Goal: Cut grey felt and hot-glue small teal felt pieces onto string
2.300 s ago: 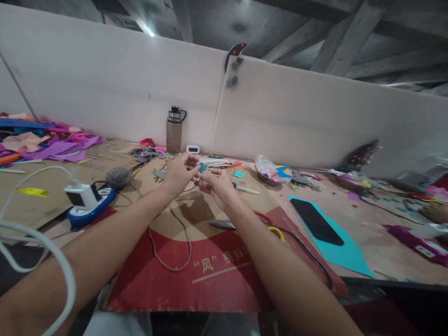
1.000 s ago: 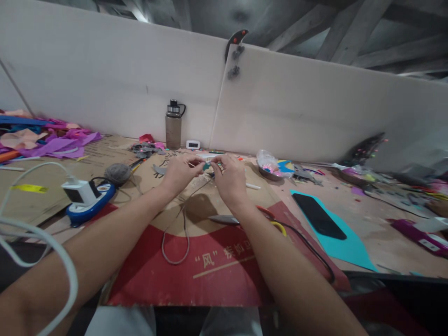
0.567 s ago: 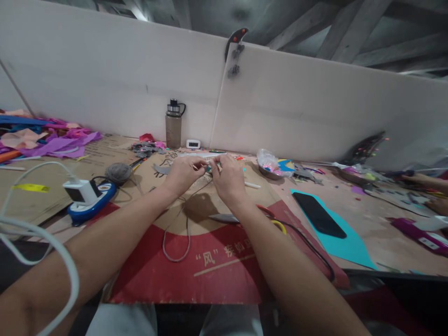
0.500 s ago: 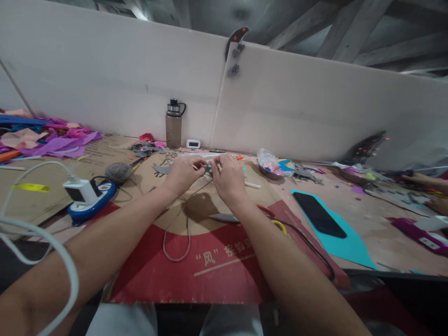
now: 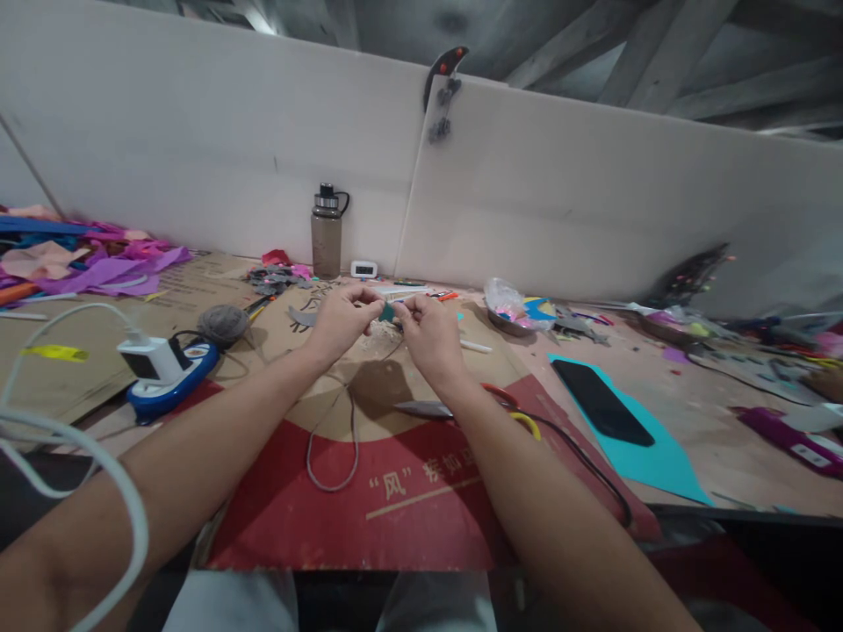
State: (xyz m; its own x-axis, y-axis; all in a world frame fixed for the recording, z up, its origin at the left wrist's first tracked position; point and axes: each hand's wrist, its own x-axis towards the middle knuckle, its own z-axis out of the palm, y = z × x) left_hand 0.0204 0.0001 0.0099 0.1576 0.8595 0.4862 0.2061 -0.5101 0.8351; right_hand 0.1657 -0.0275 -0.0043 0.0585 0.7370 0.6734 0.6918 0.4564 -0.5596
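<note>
Between the fingertips of both hands is a small dark green piece point(image 5: 388, 312), flat like felt or paper; its exact kind is too small to tell. My left hand point(image 5: 343, 321) pinches its left side, and my right hand point(image 5: 431, 335) pinches the right side. Beneath the hands a thin grey yarn point(image 5: 356, 430) lies looped on a red and tan cardboard sheet point(image 5: 277, 527). Scissors point(image 5: 425, 409) with red and yellow handles rest partly under my right forearm. A grey cut-out with dark fringe point(image 5: 304, 319) lies left of my left hand.
At left are a ball of grey yarn point(image 5: 224, 325), a blue power strip point(image 5: 172, 382) and a white cable point(image 5: 122, 487). A bottle point(image 5: 327, 241) stands at the back. To the right are a bowl point(image 5: 510, 326), a phone point(image 5: 601, 402) on turquoise sheet and a co-worker's hand point(image 5: 826, 384).
The green piece shows more plainly between my fingertips, and my left hand has shifted up slightly. The co-worker's forearm at far right has mostly drawn out of view.
</note>
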